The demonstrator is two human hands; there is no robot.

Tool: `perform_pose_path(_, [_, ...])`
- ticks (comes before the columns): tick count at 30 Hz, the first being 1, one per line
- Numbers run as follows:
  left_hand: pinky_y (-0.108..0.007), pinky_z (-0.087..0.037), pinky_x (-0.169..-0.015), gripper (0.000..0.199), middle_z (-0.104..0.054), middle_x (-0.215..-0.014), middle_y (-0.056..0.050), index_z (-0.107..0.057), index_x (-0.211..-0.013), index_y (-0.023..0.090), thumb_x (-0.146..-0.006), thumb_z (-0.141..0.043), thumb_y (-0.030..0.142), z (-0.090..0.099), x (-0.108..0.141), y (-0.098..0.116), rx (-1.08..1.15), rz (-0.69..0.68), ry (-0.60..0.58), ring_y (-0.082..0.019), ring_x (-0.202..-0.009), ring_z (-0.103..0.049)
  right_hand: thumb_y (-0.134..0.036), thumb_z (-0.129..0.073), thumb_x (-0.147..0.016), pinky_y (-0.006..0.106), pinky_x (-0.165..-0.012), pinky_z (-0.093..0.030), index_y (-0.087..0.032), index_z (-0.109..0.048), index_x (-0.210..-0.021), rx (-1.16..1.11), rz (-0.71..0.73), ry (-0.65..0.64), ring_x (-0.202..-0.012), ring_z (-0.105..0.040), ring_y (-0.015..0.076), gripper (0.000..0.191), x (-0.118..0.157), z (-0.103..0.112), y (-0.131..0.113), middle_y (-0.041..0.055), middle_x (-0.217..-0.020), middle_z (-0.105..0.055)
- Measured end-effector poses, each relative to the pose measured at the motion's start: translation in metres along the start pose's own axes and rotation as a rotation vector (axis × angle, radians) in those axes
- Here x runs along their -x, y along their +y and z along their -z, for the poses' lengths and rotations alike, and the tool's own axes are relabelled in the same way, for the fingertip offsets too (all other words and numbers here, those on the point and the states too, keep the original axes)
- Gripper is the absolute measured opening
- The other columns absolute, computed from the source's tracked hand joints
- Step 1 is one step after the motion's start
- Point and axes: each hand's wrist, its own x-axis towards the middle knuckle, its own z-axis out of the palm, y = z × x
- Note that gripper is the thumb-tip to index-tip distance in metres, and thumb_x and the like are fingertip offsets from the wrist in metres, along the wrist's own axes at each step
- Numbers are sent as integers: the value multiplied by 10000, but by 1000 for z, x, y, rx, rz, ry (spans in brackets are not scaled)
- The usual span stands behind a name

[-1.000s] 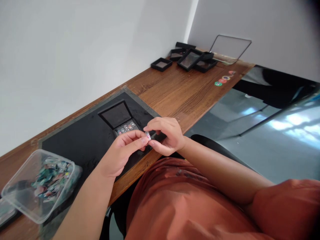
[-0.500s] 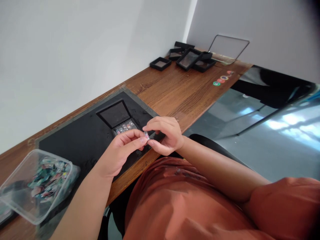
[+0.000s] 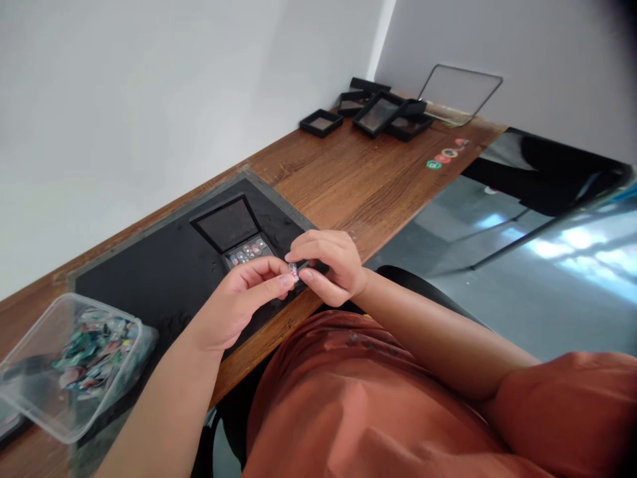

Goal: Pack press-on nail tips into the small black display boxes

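Plainly small work: a shiny piece (image 3: 294,273), held up just right of the open case (image 3: 226,227), on its near side. Long axis seems to run toward and away from the body; too tiny to be sure. Left hand (image 3: 253,292) has it, pinched narrow between thumb and fingers, the end poking toward the right hand (image 3: 332,267). That one is half curled, thumb and forefinger parted, tips close by; whether they touch, cannot tell. Case sits on the mat (image 3: 149,265). Left of the case, nearer the body: tub (image 3: 140,355). Far right beyond it: frames (image 3: 379,114), stickers (image 3: 442,158).
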Motion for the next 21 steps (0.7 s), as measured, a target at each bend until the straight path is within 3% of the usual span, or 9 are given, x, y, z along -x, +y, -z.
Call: perform_pose_path(21, [-216, -443, -749, 199, -616, -791, -11, -716, -800, 170, -855, -800, 341, -2, -1, -1, 21, 14, -48, -113, -773, -534, -267, -470, -991, 263, -694, -538, -165, -666, -1058, -22, 3, -72, -796, -683, 148, 230, 4, 3, 2, 63, -921, -710])
